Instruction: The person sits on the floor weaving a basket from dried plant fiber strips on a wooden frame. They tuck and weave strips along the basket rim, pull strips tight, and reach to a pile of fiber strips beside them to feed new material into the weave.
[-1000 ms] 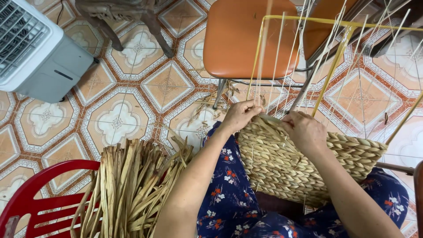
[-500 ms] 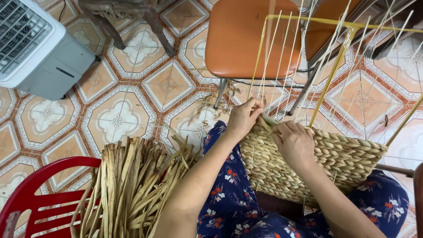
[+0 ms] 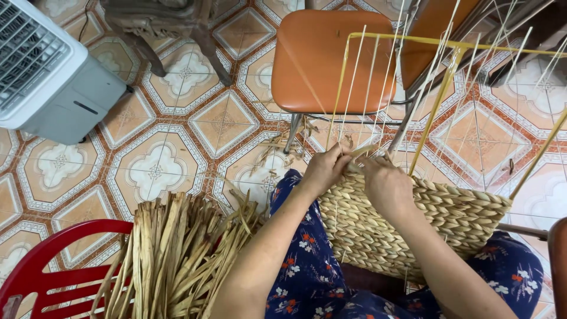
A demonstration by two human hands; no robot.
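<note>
Head view: I look down at my lap, where the woven basket (image 3: pixel 413 224) rests; every place below is told from this basket.
Lap: my blue flowered dress (image 3: pixel 307 277) lies under the basket and touches its bottom side.
Dry straw bundle (image 3: pixel 177 260): left of the basket, near my left arm, lying on the red plastic chair (image 3: pixel 53 266).
Basket: its braided wall of pale straw is finished in the lower part; thin upright stakes (image 3: pixel 378 88) rise from its top edge and go up to a yellow frame (image 3: pixel 437 100).
Left hand (image 3: pixel 325 171): at the top left edge of the basket, fingers bent and pressed together on a pale straw strand (image 3: pixel 365 151).
Right hand (image 3: pixel 387 183): just beside my left hand, on the top edge of the basket, fingers curled down on the weave; I cannot tell if they pinch the strand too.
Hands together: they almost touch, with the strand between them.
Orange seat (image 3: pixel 319 59): beyond the basket, behind the stakes, standing on the patterned tile floor (image 3: pixel 177 147).
Grey fan unit (image 3: pixel 47 65): far left beyond the basket, well apart from it.
</note>
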